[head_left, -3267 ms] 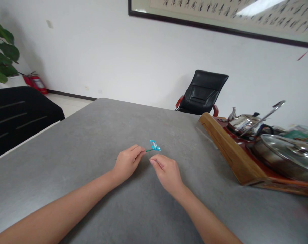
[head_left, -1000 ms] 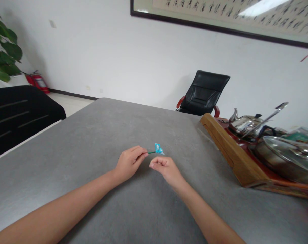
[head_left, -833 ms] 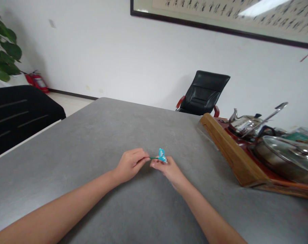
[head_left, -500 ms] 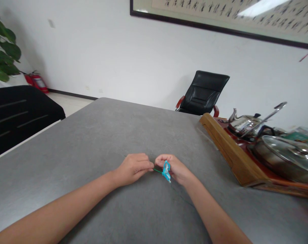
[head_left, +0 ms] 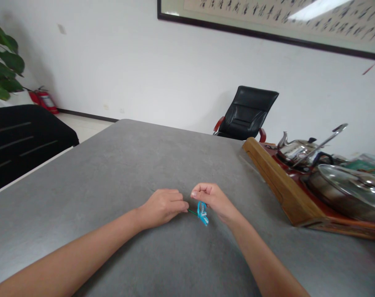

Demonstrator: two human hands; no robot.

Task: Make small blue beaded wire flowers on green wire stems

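Note:
My left hand pinches the end of a thin green stem between thumb and fingertips. From the stem's other end juts a small bright blue, looped ornament with clear, glittering bead-like bits, held just over the grey table. Close above the ornament is my right hand, its thumb and index finger pressed together and the other fingers curled. Whatever it pinches, if anything, is too small to make out. A faint dark thread seems to run near the right wrist.
The grey table fills the foreground. At right stands a wooden tea tray with a steel kettle and a lidded pan. A black chair is at the far edge, another chair at left.
My right hand has risen slightly and its fingers now sit above the blue ornament. The ornament has tipped and dropped a little. My left hand stays nearly in place.

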